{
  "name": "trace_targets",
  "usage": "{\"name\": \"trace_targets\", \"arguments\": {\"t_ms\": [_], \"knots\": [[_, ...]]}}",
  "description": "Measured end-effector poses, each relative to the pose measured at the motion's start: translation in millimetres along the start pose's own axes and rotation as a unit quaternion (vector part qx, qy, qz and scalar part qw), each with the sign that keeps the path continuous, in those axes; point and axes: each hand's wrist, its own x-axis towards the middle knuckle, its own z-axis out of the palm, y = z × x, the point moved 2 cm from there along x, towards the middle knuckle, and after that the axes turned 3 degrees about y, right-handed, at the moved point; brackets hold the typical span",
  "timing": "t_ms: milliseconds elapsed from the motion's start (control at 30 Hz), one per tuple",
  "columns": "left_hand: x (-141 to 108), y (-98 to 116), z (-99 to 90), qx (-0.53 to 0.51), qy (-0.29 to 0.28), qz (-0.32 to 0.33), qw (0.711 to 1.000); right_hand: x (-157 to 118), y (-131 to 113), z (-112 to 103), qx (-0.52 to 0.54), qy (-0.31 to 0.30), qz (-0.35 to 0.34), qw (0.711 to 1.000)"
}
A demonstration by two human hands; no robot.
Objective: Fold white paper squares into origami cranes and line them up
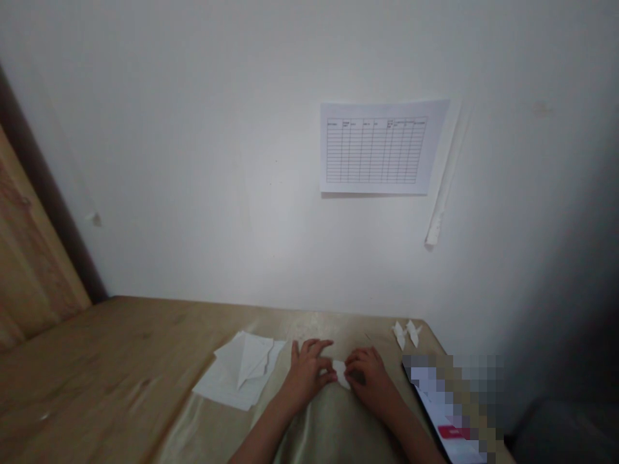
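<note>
Between my two hands is a small folded piece of white paper [341,374], just above or on the cloth-covered table. My left hand [312,370] pinches its left edge with thumb and index finger, the other fingers spread away. On the right edge, my right hand [366,374] has its thumb and fingers closed on the same paper; part of the paper is hidden behind them. Left of my hands lies a stack of white paper sheets [207,386], with folded sheets [246,354] on top. Two small folded paper figures [405,335] stand at the back right.
A tablet or phone-like screen [430,399], partly blurred out, lies at the right edge of the tan cloth-covered table [145,361]. Behind rises a white wall with a printed table sheet [374,151] on it. A wooden panel [29,258] is at the left.
</note>
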Motion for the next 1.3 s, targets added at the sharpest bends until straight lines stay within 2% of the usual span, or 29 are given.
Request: {"name": "trace_targets", "arguments": {"t_ms": [267, 433, 733, 1033, 1300], "knots": [[1, 2, 3.6, -0.017, 0.013, -0.008, 1.000, -1, -4, -2, 0.007, -0.004, 0.008, 1.000], [3, -1, 3.9, -0.027, 0.015, -0.009, 0.999, -1, -6, -1, 0.019, 0.016, 0.012, 1.000], [6, -7, -2.5, -0.036, -0.013, -0.013, 0.999, -2, -6, 0, 0.027, 0.014, 0.019, 0.999], [3, 3, -5.4, -0.042, 0.012, -0.044, 0.998, -2, -3, 1, 0.043, 0.020, 0.009, 0.999], [2, 1, -2.9, -0.044, 0.024, -0.044, 0.998, -1, 6, 6, 0.037, 0.031, 0.008, 0.999]]}}
